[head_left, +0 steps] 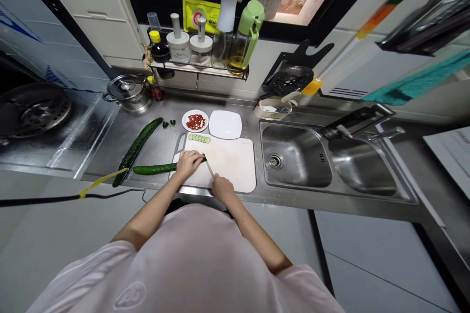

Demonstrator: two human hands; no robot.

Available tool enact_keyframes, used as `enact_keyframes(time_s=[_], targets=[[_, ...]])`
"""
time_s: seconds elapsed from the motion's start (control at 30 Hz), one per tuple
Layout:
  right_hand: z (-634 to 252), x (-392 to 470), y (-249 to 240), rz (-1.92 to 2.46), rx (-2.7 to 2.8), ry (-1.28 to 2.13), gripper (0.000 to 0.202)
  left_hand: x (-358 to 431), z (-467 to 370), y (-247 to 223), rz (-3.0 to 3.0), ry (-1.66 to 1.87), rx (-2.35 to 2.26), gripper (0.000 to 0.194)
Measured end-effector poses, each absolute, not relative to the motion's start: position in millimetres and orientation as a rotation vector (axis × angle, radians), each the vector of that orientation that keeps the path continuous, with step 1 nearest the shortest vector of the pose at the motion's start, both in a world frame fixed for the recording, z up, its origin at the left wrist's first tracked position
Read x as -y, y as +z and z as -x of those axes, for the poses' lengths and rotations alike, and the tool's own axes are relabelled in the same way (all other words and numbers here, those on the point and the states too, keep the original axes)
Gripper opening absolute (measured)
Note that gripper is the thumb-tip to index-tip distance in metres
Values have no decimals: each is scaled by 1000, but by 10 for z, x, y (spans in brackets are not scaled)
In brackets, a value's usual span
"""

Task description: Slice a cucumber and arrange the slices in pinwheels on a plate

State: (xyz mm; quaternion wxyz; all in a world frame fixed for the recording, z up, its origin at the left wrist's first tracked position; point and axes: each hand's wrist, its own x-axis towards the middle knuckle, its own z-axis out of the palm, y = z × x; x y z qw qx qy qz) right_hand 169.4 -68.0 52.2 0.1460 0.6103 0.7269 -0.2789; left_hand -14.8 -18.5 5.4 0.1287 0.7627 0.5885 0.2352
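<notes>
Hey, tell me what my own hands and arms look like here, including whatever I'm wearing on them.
Your left hand and right hand are ungloved, wrists without watch or bracelet. Loose, short pale-pink fabric sleeves leave both forearms uncovered.

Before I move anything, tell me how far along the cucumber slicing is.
Already done: a row of thin cucumber slices lies on the white cutting board. In hand: the left hand steadies a cucumber, with the right hand holding a knife at its end. Probably left: the rest of that length, and perhaps the larger cucumber on the counter, still unsliced.
</notes>
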Motion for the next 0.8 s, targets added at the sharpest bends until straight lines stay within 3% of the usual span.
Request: enact_keyframes(time_s=[0.8], targets=[[-1576,453,458,-1800,-2152,-833,27,184,153,31,-2188,617,-1723,26]])
